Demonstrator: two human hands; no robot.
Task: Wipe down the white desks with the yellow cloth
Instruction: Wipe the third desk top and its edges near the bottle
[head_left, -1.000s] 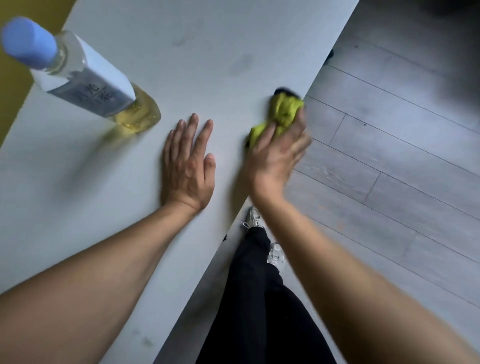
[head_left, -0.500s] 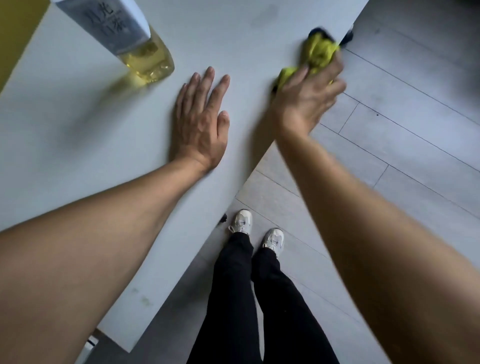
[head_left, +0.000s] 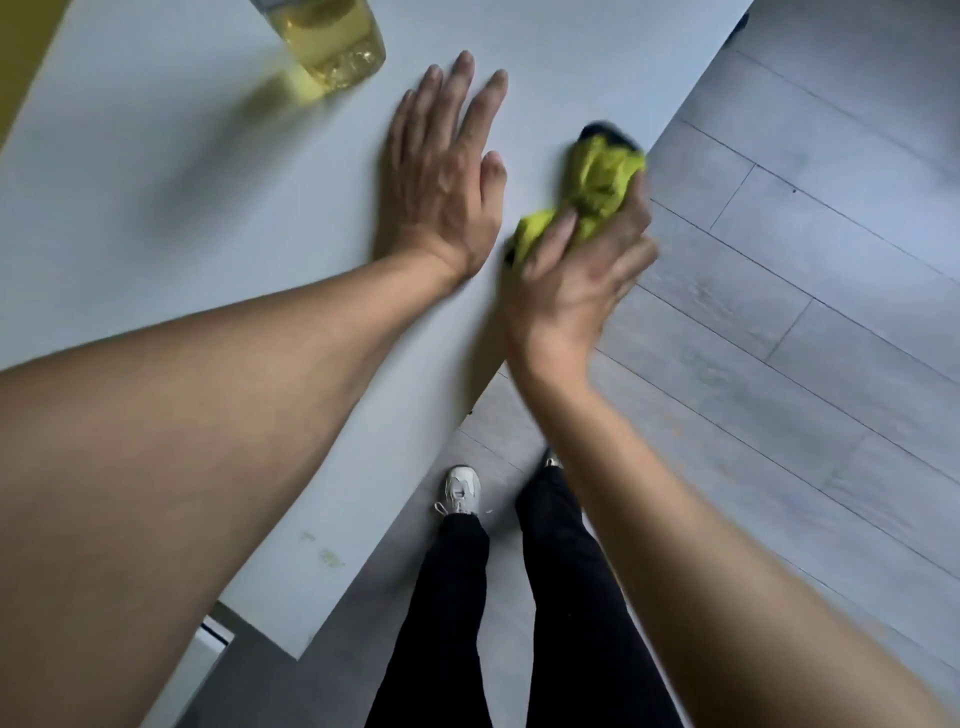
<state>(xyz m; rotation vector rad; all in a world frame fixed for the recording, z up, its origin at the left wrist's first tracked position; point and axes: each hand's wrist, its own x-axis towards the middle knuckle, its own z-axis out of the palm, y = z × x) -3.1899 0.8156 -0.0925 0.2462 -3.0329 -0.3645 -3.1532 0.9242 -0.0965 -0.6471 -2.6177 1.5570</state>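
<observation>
The white desk (head_left: 182, 218) fills the left of the view, its front edge running diagonally. My left hand (head_left: 441, 171) lies flat on the desk top, fingers straight and spread. Just to its right, my right hand (head_left: 576, 275) grips the bunched yellow cloth (head_left: 597, 187) and presses it on the desk right at the front edge. The cloth has a dark trim at its far end. Both the right hand and the cloth are blurred by motion.
A clear bottle with yellow liquid (head_left: 332, 52) stands on the desk beyond my left hand, cut off by the top edge. Grey plank floor (head_left: 779, 364) lies to the right. My legs in black trousers and white shoes (head_left: 460, 491) stand by the desk edge.
My right hand has drawn the cloth back along the desk edge toward me after reaching farther out. The left hand stays flat. The view has tilted down, cutting off the bottle.
</observation>
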